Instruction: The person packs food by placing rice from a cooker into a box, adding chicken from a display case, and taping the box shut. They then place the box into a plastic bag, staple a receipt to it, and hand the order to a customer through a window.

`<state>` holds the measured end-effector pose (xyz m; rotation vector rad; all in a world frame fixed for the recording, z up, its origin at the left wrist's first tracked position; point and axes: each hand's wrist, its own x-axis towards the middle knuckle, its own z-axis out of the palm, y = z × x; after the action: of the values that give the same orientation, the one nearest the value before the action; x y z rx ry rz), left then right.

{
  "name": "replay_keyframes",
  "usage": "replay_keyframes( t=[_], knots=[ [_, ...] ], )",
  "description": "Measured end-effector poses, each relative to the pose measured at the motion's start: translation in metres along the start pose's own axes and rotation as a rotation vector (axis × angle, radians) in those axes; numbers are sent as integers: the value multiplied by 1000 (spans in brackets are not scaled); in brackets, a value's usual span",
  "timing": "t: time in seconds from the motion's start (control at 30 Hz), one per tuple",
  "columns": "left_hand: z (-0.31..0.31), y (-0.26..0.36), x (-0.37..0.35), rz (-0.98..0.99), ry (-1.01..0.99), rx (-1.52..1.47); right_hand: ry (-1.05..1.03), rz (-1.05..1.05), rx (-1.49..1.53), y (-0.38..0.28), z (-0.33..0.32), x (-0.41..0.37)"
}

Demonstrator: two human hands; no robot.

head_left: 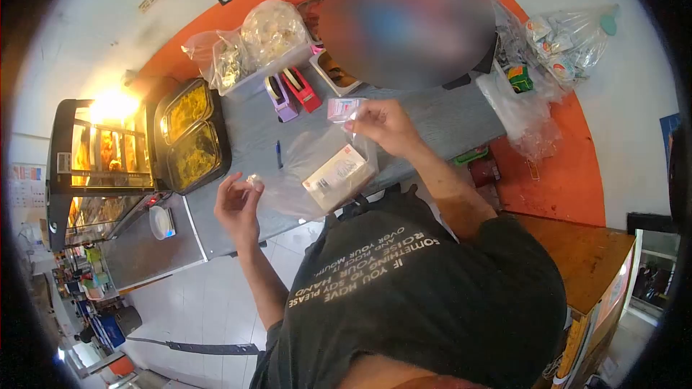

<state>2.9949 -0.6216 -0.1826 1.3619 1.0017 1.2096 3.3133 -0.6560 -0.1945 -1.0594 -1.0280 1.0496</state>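
A thin clear plastic bag (294,158) stretches between my two hands at the near edge of the grey counter. Inside it, seen through the film, rests a cream-coloured box (334,177) with printing and a barcode. My left hand (239,209) pinches a bunched end of the bag on the left. On the other side, my right hand (386,128) is closed on the bag's upper right part. A small pink-and-white packet (343,109) lies just beyond the right fingertips. Left of the bag is a blue pen (279,154).
Purple (281,99) and red (302,91) tape dispensers stand farther back, beside a plastic bin (267,66) of bagged items. Trays of yellow food (193,145) and a lit display cabinet (108,166) are at left. Plastic bags (522,104) hang at right. A blurred area covers the far side.
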Motion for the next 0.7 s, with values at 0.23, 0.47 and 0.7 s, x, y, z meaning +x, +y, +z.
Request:
replay_keyframes(
  t=[0.23, 0.47, 0.7],
  knots=[
    [-20, -46, -43, 606, 104, 691, -120, -112, -711, -13, -63, -12],
    [-5, -180, -33, 276, 11, 504, -467, -149, -996, 137, -45, -55],
    [33, -182, 7, 44, -528, 421, -400, 222, -403, 218, 26, -16]
  ],
)
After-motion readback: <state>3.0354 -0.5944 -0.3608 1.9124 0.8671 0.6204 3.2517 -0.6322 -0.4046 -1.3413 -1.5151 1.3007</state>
